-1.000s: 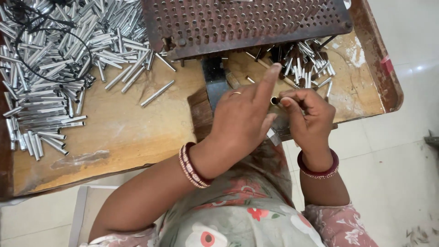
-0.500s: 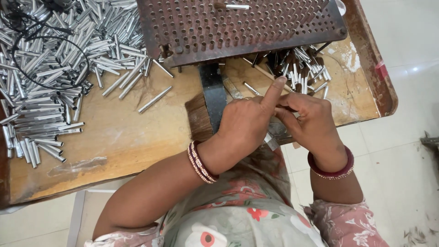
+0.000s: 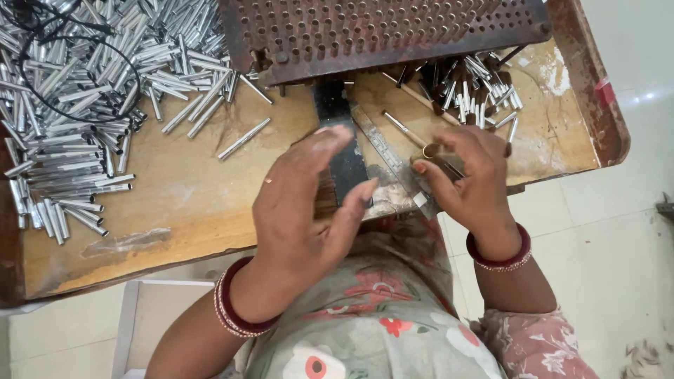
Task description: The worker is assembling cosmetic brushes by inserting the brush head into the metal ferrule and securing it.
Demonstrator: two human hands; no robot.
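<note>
Where tubes (image 3: 77, 126) crowd (left): rack (image 3: 379, 31).

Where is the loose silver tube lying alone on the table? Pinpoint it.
In the head view, the lone silver tube lies left of centre on the wooden table, beyond the left hand, below the tube pile.

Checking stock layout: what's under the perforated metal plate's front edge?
Under the plate, a dark bar runs toward the person, and small silver and dark pieces spill out at its right on the wooden table. Further back is covered by the plate.
</note>
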